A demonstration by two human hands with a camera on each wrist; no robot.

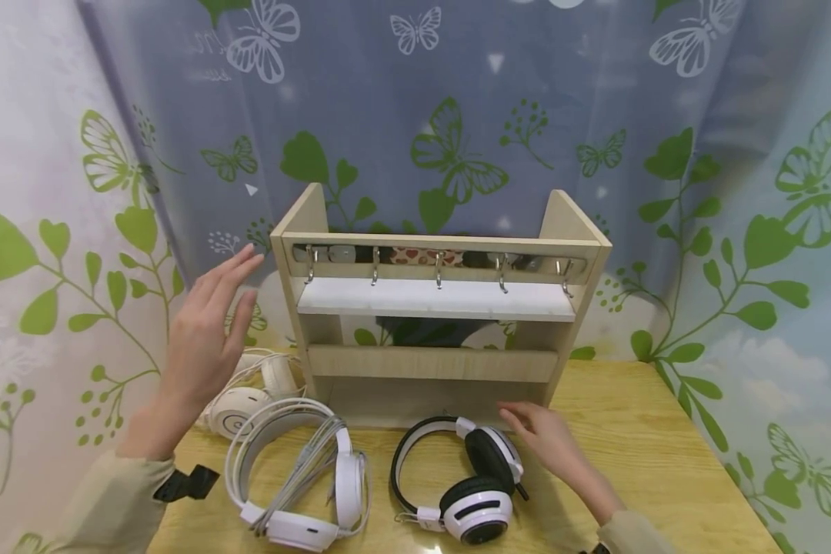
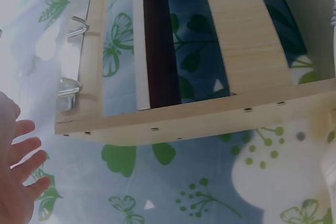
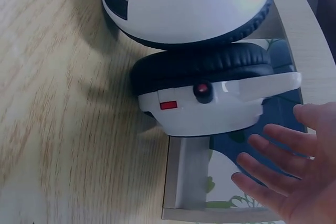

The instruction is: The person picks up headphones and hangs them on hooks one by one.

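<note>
Black-and-white headset (image 1: 467, 477), no readable branding, right hand (image 1: 550, 442) beside

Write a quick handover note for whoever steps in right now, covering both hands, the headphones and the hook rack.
Left hand: open, raised beside the left side of the wooden rack, holding nothing.
Right hand: open, fingers straight, low by the rack's base, right next to the black-and-white headphones; no grip.
On the table: black-and-white headphones, white headphones to their left, another white pair behind those.
Done: nothing hangs on the hooks.
Left: judging by the layout, probably hanging all three pairs.
</note>
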